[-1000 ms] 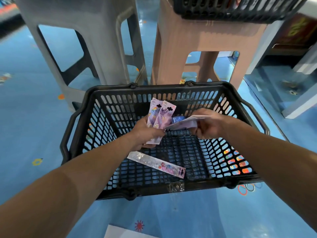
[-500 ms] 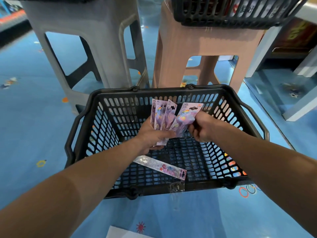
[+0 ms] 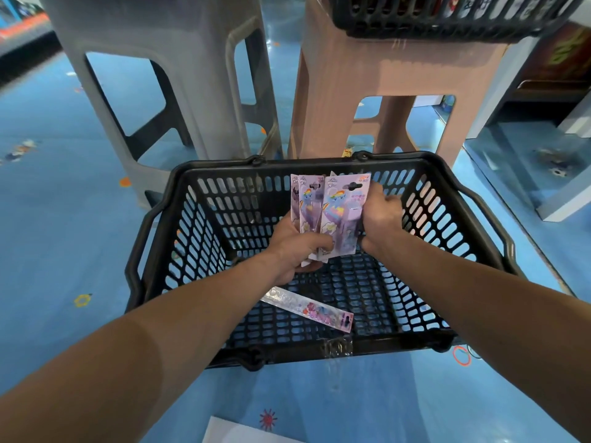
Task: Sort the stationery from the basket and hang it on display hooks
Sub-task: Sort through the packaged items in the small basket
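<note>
A black perforated plastic basket stands on the blue patterned floor, and both forearms reach into it from the near side. The left hand is over the middle of the basket. Its fingers and thumb are curled round the lower ends of a fan of purple cartoon-printed carded stationery packs, which stand upright with their hang holes at the top, toward the basket's far wall. The right hand is just beside them on the right. Its fingers are curled onto the right edge of the frontmost purple pack, which overlaps the others and reaches lowest.

A long narrow ruler pack with a clear sleeve and pink end lies flat on the basket's bottom, close to the near wall. It lies slantwise, with its pink end toward the near right corner, apart from both hands.

A grey plastic stool stands past the basket's far left corner. A pinkish-beige plastic stool stands past the far edge and carries a second black basket holding goods too blurred to tell. An orange ring lies on the floor by the near right corner. A white sheet shows at the bottom edge of the view.
</note>
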Tool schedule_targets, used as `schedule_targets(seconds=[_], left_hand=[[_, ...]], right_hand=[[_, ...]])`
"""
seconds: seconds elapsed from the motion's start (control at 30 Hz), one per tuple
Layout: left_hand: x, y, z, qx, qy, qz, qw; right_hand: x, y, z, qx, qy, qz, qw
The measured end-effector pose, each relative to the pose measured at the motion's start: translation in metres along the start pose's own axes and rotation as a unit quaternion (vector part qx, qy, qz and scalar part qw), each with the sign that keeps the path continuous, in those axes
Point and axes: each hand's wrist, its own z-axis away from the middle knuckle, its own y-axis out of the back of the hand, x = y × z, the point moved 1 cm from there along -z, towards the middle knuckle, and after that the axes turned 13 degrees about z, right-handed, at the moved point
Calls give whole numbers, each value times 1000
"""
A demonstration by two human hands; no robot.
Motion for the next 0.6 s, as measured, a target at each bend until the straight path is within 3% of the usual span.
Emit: schedule_targets(seconds=[0.1,0.23,0.37,0.43,0.6], left_hand=[[1,0,-1,2,11,22,1000],[6,7,-5,-1,20,38,999],[7,10,-6,4,20,58,998],[8,11,-5,-5,21,69,997],[17,15,1,-47,38,87,994]], right_hand=[[-1,-5,6,-43,-6,-57,997],[-10,-1,13,-185,-42,-61,980],[-18,5,19,-257,4,-30,966],[-17,6,18,-266,29,-14,963],[-21,10,24,-205,57,12,977]])
